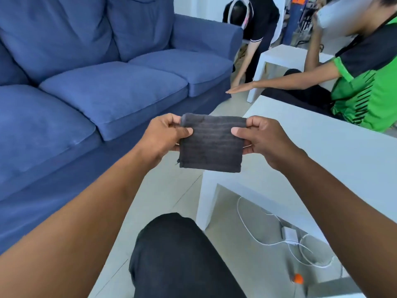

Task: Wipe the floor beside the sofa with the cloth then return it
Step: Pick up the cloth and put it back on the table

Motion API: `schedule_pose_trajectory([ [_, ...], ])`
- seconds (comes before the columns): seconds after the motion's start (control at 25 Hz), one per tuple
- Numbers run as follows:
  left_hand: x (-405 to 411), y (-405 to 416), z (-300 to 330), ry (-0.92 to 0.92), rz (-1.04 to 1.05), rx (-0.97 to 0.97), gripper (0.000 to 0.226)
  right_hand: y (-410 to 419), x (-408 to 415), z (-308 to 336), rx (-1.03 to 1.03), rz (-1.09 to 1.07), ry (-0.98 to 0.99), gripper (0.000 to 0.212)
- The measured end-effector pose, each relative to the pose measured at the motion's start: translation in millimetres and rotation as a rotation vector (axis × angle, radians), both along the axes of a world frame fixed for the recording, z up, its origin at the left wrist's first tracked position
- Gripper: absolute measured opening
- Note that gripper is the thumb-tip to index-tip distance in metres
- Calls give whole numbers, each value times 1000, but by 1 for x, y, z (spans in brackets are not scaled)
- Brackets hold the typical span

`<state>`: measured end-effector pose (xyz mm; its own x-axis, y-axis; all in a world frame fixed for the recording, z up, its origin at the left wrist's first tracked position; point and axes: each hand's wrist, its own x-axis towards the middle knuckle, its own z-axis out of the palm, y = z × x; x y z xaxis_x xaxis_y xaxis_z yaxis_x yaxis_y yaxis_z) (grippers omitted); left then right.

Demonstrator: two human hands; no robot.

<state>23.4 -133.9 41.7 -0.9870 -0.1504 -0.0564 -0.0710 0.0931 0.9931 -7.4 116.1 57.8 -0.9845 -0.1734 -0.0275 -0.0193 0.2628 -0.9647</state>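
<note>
A dark grey folded cloth [211, 143] hangs in the air between my hands, above the gap between sofa and table. My left hand [165, 134] pinches its left edge and my right hand [260, 138] pinches its right edge, thumbs on the near face. The blue sofa [103, 91] fills the left of the view. A strip of pale tiled floor [171, 190] runs beside it, under the cloth. My knee in dark trousers [178, 254] is at the bottom centre.
A white low table [335, 151] stands on the right, with white cables and a charger [290, 235] on the floor below it. A person in a green shirt [365, 82] sits behind it, one hand stretched toward the sofa. Another person [253, 29] bends down further back.
</note>
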Motion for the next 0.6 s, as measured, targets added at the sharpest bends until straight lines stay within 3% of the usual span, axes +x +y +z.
schedule_pose_trajectory([
  [0.16, -38, 67, 9, -55, -96, -92, 20, 59, 3, 0, -26, -94, -46, 14],
  [0.28, -55, 95, -4, -37, -72, -304, 29, 80, -4, -24, 19, -192, -169, 19],
  [0.36, -46, 105, -24, -31, -131, -585, 47, 89, -5, -48, 302, -282, -117, 31],
  [0.44, -31, 110, -50, 57, -234, -877, 41, 94, 4, -64, 690, -278, 148, 43],
  [0.52, -21, 109, -69, 116, -323, -1034, 24, 90, 20, -73, 805, -152, 334, 40],
  [0.6, -17, 107, -75, 118, -370, -1118, 30, 83, 31, -83, 825, 8, 318, 31],
])
